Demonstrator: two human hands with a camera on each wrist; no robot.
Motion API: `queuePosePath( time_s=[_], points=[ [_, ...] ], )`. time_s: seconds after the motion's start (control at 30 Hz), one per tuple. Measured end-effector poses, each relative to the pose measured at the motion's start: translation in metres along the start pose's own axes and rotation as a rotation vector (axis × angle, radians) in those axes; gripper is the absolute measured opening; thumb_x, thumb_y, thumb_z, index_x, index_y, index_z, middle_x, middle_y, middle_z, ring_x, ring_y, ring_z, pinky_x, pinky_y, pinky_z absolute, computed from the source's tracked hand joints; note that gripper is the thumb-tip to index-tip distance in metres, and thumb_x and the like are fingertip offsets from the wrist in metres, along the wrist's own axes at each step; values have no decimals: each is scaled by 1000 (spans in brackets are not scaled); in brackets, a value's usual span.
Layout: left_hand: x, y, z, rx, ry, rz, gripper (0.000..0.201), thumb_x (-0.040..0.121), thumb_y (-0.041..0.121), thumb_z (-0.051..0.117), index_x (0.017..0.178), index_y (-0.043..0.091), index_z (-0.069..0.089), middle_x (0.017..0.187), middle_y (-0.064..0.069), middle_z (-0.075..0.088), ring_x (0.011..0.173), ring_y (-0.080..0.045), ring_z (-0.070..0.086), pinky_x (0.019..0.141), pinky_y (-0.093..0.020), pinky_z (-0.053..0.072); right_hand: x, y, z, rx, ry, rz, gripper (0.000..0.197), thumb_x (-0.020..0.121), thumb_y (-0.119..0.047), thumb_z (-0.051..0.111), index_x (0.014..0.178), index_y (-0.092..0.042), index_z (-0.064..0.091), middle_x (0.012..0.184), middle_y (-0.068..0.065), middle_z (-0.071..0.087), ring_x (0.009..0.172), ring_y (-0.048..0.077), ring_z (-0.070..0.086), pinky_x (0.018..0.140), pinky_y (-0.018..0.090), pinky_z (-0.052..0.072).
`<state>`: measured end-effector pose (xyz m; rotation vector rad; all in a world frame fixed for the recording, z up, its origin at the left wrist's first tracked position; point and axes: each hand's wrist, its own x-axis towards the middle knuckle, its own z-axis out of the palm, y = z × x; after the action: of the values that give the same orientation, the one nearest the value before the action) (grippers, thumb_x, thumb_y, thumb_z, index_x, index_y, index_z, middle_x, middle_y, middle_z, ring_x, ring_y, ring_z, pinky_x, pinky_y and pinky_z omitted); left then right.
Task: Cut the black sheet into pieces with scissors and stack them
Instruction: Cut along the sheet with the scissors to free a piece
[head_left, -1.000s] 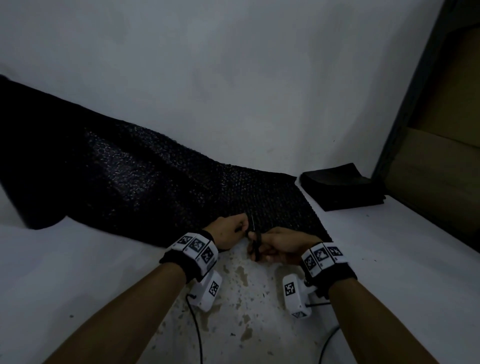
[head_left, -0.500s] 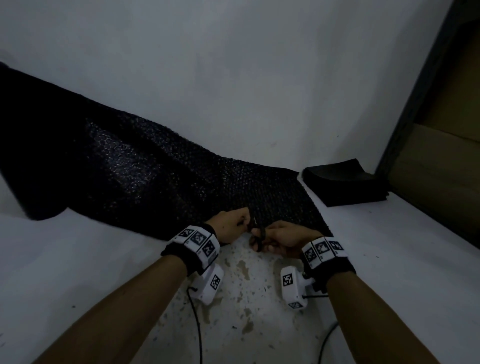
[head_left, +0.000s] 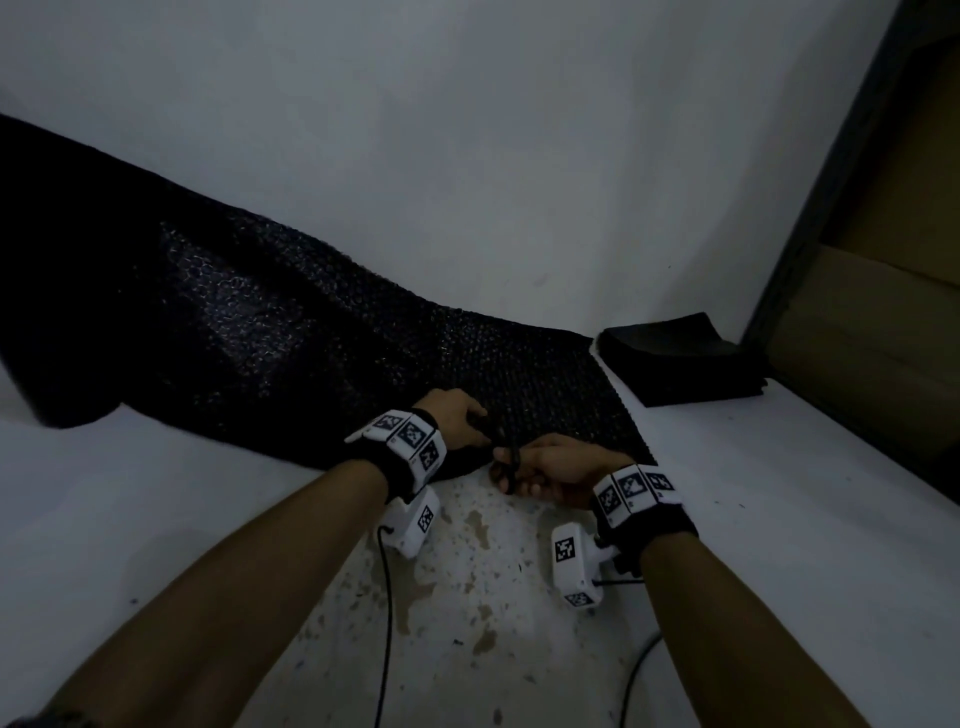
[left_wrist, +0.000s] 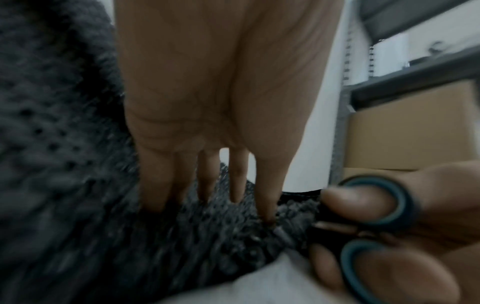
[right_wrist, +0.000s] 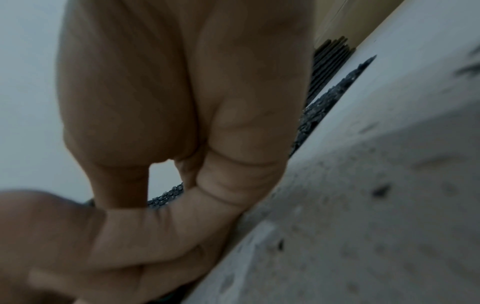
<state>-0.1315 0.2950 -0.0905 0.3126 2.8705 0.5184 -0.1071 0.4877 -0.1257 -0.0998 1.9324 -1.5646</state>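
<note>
A long black bubble-textured sheet (head_left: 260, 322) (left_wrist: 64, 144) lies across the white table (head_left: 779, 519), rising at the left. My left hand (head_left: 457, 415) rests on the sheet near its front edge, with straight fingertips (left_wrist: 265, 209) pressing down on it. Just to the right, my right hand (head_left: 556, 465) (right_wrist: 182, 102) grips black scissors (head_left: 508, 470) with blue-lined loops (left_wrist: 409, 202); its fingers pass through the loops. The blades are at the sheet's near edge and mostly hidden. A stack of black cut pieces (head_left: 675, 364) (right_wrist: 330, 59) sits beyond the sheet's right end.
A dark shelf frame with cardboard boxes (head_left: 883, 312) stands along the table's right side. A plain wall rises behind the sheet. The table in front of my hands has a worn, stained patch (head_left: 467, 571), and wrist-camera cables (head_left: 387, 623) hang there.
The scissors, whose blade stood up over the sheet's edge a second ago, now sit lower at that edge. Both hands stay close together on the sheet's front edge.
</note>
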Motion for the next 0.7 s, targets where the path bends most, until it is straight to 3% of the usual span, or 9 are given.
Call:
queuePosePath(
  time_s=[0.17,0.3,0.47,0.6,0.7],
  points=[
    [-4,-9,3,-54,-12,-50,59,87,49,70,140,28,56,145,1,52,128,-22,51,101,-26,45,-5,-5,1,-29,-28,20,35,100,-34,57,99,-1,70,83,9,67,60,10,47,50,17,41],
    [-7,-8,3,-35,-37,-57,58,88,46,72,140,29,56,143,1,54,124,-22,54,100,-29,48,-2,-12,-1,-59,-33,53,48,95,-43,61,103,4,70,83,8,70,59,10,47,49,17,42],
    [-10,-3,2,1,-57,-45,59,90,43,69,144,26,52,143,-1,54,124,-23,54,102,-31,48,0,-20,-3,-73,-34,86,43,97,-42,59,94,-1,71,77,6,71,50,7,44,45,15,40],
    [-14,-2,0,5,-60,-17,51,92,40,68,140,25,57,136,-2,59,119,-23,57,97,-31,49,12,-21,-7,-91,-14,97,46,94,-46,63,98,-1,70,81,7,73,58,10,40,44,16,38],
    [-16,-2,-1,6,-64,-9,51,92,39,67,140,26,56,135,-2,59,119,-24,57,96,-31,49,15,-22,-8,-106,-10,102,44,94,-47,62,83,-6,74,80,7,71,53,8,39,43,16,35]
  ],
)
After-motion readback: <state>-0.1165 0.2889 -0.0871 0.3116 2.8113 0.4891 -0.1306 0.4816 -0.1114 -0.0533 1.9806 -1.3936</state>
